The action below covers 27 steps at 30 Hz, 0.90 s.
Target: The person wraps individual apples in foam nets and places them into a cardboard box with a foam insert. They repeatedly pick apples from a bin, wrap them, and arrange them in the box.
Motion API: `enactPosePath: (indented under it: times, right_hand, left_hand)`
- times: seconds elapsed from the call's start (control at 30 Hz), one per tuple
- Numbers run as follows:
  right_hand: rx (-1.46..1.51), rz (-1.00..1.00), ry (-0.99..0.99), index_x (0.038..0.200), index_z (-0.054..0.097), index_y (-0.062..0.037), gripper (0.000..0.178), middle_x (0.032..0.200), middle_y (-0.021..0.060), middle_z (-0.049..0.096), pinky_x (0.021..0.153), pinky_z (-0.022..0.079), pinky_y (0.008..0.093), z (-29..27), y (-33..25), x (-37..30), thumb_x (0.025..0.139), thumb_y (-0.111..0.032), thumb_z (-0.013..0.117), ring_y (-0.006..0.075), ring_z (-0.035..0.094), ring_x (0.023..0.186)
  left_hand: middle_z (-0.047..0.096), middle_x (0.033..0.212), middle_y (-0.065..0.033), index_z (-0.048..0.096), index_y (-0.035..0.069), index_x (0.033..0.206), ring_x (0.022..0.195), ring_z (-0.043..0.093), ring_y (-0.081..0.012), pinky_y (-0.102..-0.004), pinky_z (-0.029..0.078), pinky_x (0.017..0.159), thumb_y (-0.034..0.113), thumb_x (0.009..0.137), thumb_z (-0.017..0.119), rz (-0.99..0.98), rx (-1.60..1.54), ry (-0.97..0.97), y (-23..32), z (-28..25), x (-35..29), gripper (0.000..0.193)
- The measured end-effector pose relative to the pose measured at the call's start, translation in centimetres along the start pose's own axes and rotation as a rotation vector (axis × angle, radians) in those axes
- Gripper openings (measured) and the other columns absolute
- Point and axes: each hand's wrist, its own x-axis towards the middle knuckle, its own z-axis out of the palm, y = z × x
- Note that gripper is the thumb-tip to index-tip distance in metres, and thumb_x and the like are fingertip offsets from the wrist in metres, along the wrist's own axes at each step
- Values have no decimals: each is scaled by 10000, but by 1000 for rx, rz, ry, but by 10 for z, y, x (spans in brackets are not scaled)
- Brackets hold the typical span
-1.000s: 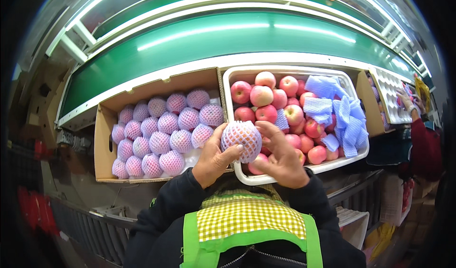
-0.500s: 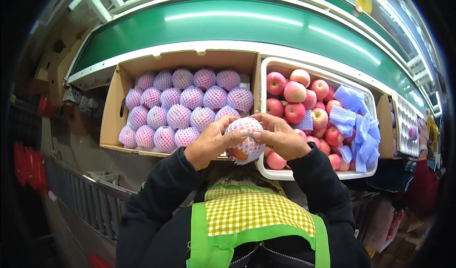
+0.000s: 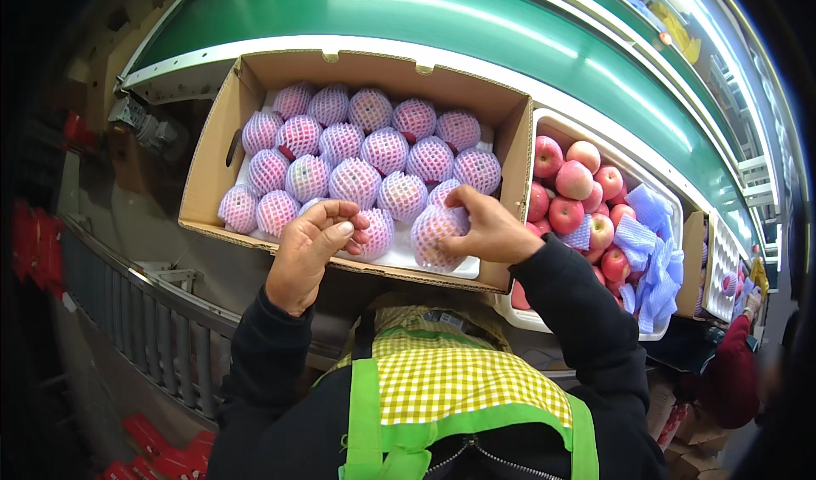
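Note:
My right hand grips an apple in a pinkish-white foam net between thumb and fingers, at the near right corner of the cardboard box. My left hand is over the box's near edge, fingers loosely bent and holding nothing, beside another netted apple. Rows of netted apples fill most of the box, on a white tray that shows near the held apple. To the right, a white plastic crate holds bare red apples, partly hidden by my right arm.
Blue foam nets lie heaped over the crate's right side. A green conveyor belt runs behind the containers. Farther right are another box with a white moulded tray and a person in a red sleeve. A metal railing stands at the left.
The netted apple has moved from between both hands down to the box's near right corner, in my right hand. My left hand has let go and drawn left. The view has shifted.

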Motion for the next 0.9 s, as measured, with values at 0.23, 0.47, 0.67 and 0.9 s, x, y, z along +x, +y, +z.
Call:
enactPosePath:
  times: [0.23, 0.47, 0.67, 0.9]
  right_hand:
    - [-403, -47, -246, 1095, 511, -17, 452, 813, 235, 577, 717, 469, 405, 37, 7, 26, 750, -277, 643, 357, 588, 784]
    - [-358, -225, 250, 1063, 531, -24, 448, 894, 177, 544, 629, 489, 379, 16, -4, 14, 737, -288, 689, 313, 588, 727]
    - [289, 1, 475, 1047, 552, 31, 290, 869, 59, 584, 600, 457, 210, -38, -22, -35, 810, -112, 640, 85, 552, 699]
    - [386, 29, 718, 1036, 563, 19, 217, 869, 33, 596, 664, 465, 197, -50, 20, -122, 830, -40, 595, 73, 568, 781]
  left_hand:
    - [577, 983, -126, 497, -44, 1084, 858, 584, -183, -279, 481, 764, 114, 858, 514, -6, -38, -13, -1, -15, -3, 277]
    - [579, 984, -115, 490, -36, 1134, 862, 579, -182, -270, 469, 753, 96, 818, 578, 153, 494, -158, 6, -3, 8, 353]
    - [480, 1143, -159, 479, 7, 1181, 1066, 444, -318, -382, 371, 918, 137, 670, 705, 384, 1327, -762, -6, 50, 62, 574]
    - [456, 1108, -165, 495, 39, 1085, 982, 458, -318, -386, 410, 837, 148, 639, 694, 494, 1533, -1085, -34, 54, 92, 500]
